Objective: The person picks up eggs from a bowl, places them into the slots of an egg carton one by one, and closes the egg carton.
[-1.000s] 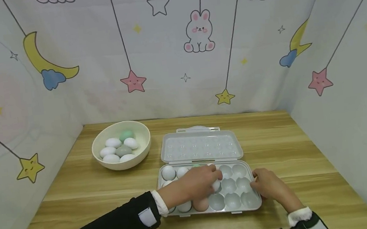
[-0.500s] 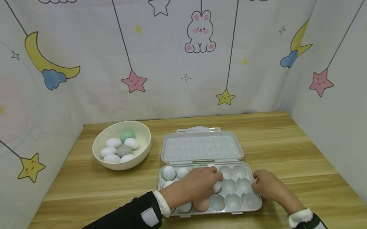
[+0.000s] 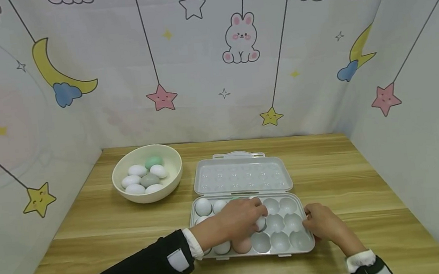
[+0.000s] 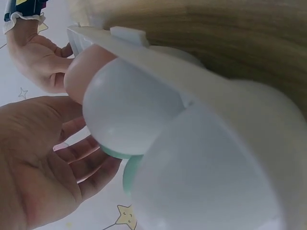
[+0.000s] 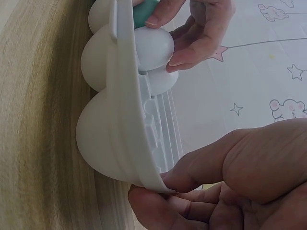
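In the head view my left hand (image 3: 236, 219) reaches over the middle of an opened plastic egg box (image 3: 280, 240). Its thumb and fingers pinch a white egg (image 5: 154, 48), seated in the middle row in the right wrist view. White eggs fill cups on the box's left side, partly hidden by my hand and sleeve. A pinkish-brown egg (image 3: 242, 245) sits in the front row, and green eggs show behind. My right hand (image 3: 323, 222) grips the right end of the box, thumb over the rim and fingers beneath.
The box's clear lid (image 3: 242, 174) lies folded back behind it. A cream bowl (image 3: 173, 173) with several white and green eggs stands at the back left of the wooden table (image 3: 349, 186). Cloth walls with printed stars and rabbits enclose the back and sides.
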